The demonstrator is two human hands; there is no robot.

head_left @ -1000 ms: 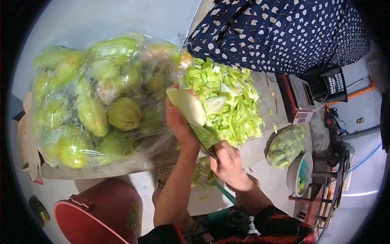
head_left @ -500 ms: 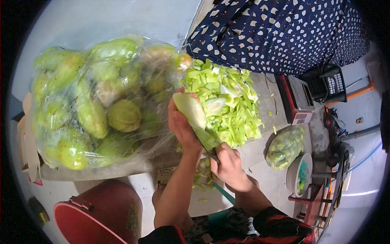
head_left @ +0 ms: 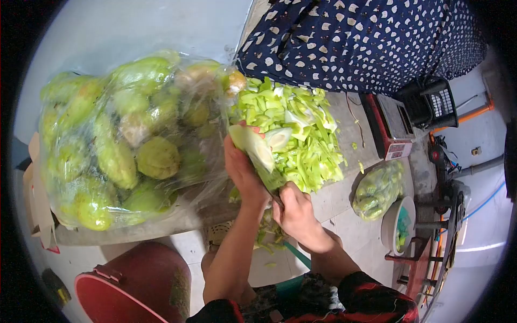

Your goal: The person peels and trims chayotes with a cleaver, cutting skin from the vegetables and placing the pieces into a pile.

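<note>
My left hand (head_left: 242, 169) is closed around a pale, cut chayote (head_left: 250, 144), tilted over the table with its whitish flesh showing. My right hand (head_left: 301, 215) grips a knife (head_left: 273, 195) by its handle, most of which the fingers hide. Its blade runs along the lower end of the chayote, and where the two meet is hard to make out. Just beyond the hands lies a heap of light green chayote strips (head_left: 318, 140), with a pale cut piece (head_left: 279, 138) on its near side. A clear plastic bag (head_left: 126, 121) of whole chayotes stands on the left.
A red bucket (head_left: 129, 285) stands on the floor at lower left. Dark patterned cloth (head_left: 350, 43) hangs along the far side. To the right are a red scale (head_left: 389, 126), a black basket (head_left: 431, 107), a filled plastic bag (head_left: 378, 191) and a white tub (head_left: 392, 229).
My right hand has shifted slightly up and to the left along the chayote, still gripping the knife. The left hand keeps its hold. The whole view has shifted slightly.
</note>
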